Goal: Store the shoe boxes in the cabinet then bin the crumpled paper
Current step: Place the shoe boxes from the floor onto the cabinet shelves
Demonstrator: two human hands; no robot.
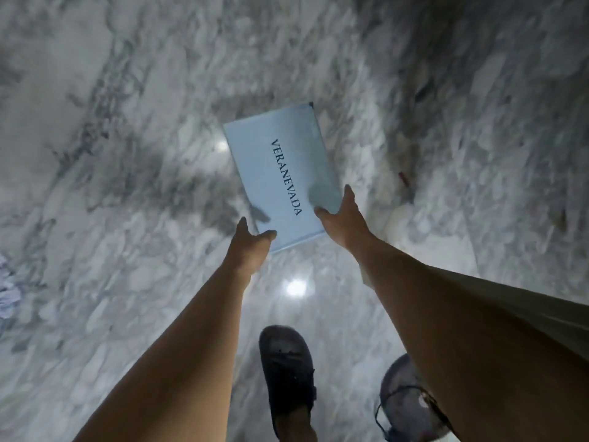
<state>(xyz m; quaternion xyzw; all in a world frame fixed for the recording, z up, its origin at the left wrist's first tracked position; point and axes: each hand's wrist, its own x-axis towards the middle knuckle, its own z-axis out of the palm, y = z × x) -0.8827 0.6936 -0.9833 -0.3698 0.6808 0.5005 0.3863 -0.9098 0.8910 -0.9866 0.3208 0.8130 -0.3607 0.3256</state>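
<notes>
A pale blue shoe box (280, 167) with "VERANEVADA" printed on its lid lies on the marble floor, seen from above. Both my arms reach down to its near end. My left hand (248, 247) is at the near left corner, thumb and fingers spread, the thumb over the lid's edge. My right hand (344, 218) is at the near right corner, thumb over the lid and fingers straight along the right side. Both hands cast shadows on the lid. White crumpled paper (8, 291) shows at the left edge. No cabinet or bin is in view.
The grey-veined marble floor (127, 154) fills the view, with lamp reflections on it. My dark shoes (287, 371) stand just short of the box. A small red scrap (403, 179) lies to the right of the box.
</notes>
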